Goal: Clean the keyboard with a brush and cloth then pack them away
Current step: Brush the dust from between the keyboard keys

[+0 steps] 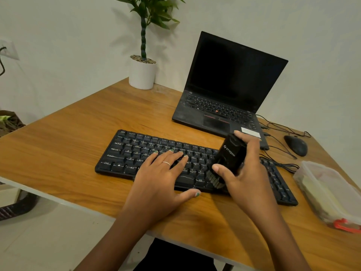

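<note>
A black keyboard point(136, 151) lies across the middle of the wooden desk point(68, 137). My left hand point(162, 180) rests flat on its keys with straight fingers spread, a ring on one finger. My right hand point(248, 173) grips a black brush point(231, 153) with white lettering on its body. The brush's bristles point(214, 178) point down and touch the keys to the right of the space bar. A cloth-like yellow and white bundle sits inside a clear plastic box point(330, 192) at the desk's right edge.
An open black laptop point(224, 90) stands behind the keyboard. A black mouse point(296, 145) and tangled cables point(281, 130) lie to its right. A white potted plant point(142, 73) stands at the desk's far corner by the wall.
</note>
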Available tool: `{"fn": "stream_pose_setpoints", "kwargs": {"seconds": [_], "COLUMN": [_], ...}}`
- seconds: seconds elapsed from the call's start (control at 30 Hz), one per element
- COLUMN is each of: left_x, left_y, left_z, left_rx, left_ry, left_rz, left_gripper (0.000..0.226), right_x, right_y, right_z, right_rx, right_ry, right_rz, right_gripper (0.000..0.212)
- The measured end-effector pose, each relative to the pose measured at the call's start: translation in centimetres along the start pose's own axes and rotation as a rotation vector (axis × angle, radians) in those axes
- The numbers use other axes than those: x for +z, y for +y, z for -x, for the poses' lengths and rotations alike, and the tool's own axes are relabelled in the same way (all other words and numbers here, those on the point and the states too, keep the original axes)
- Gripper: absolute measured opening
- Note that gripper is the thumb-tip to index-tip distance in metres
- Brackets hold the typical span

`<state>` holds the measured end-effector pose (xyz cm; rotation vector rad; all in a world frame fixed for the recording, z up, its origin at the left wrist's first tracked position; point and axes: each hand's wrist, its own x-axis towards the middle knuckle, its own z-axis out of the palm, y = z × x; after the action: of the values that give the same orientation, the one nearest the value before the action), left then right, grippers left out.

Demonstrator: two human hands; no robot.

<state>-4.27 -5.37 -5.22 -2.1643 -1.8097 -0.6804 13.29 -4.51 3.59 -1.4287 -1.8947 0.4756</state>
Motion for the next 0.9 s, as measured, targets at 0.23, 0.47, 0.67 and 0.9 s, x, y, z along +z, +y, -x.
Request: {"fn": "stream_pose_setpoints", "kwargs": {"seconds": [0.23, 0.47, 0.67, 0.9], "left_x": [0.1, 0.2, 0.2, 0.0], "left_y": [-0.1, 0.0, 0.0, 0.0], "left_z": [0.0, 0.0, 0.0, 0.0], "left_rx": [-0.002, -0.007, -0.019, -0.003], "left_ry": [0.006, 0.002, -0.013, -0.023], "left_rz": [0.002, 0.005, -0.004, 0.008], "left_gripper": [0.082, 0.083, 0.082, 0.081], "right_x": [0.7, 0.3, 0.8, 0.5], "right_y": [-1.2, -1.6, -0.5, -0.5], "right_z": [0.7, 0.0, 1.0, 0.5], "right_rx": [-0.071, -0.035, -0.051, -0.048], "right_ry": [-0.029, -0.019, 0.003, -0.026], "right_rz": [0.131, 0.188, 0.07, 0.102], "right_gripper": [0.074, 0.074, 0.074, 0.075]}}
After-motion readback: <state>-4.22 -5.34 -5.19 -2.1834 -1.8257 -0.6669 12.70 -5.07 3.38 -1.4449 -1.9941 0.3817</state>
